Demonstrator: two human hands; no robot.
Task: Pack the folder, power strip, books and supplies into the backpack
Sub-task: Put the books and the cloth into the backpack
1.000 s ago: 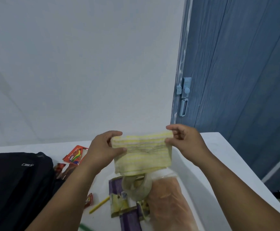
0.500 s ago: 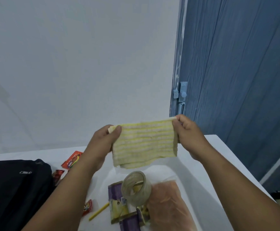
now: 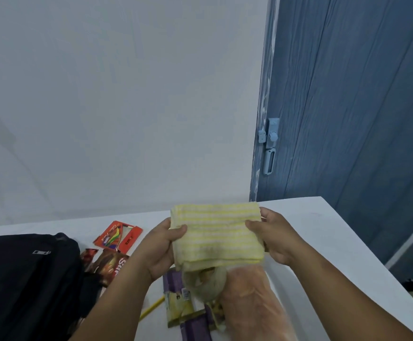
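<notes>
A folded yellow and white striped cloth [image 3: 216,232] hangs above the white table [image 3: 323,232]. My left hand [image 3: 162,247] grips its left edge and my right hand [image 3: 271,236] grips its right edge. The black backpack [image 3: 21,279] lies at the left of the table. Under the cloth sit a roll of clear tape [image 3: 206,283], a clear plastic bag with something orange-brown inside [image 3: 252,301] and purple and yellow packets [image 3: 178,308]. A yellow pencil [image 3: 151,310] lies beside my left forearm.
A red pencil box [image 3: 118,236] and brown snack wrappers [image 3: 109,265] lie next to the backpack. A white wall stands behind the table, and a blue door [image 3: 348,119] with a latch stands at the right. The table's right edge runs diagonally toward me.
Both hands have brought the cloth down toward the table and folded it over, so it looks thicker and now covers part of the tape roll.
</notes>
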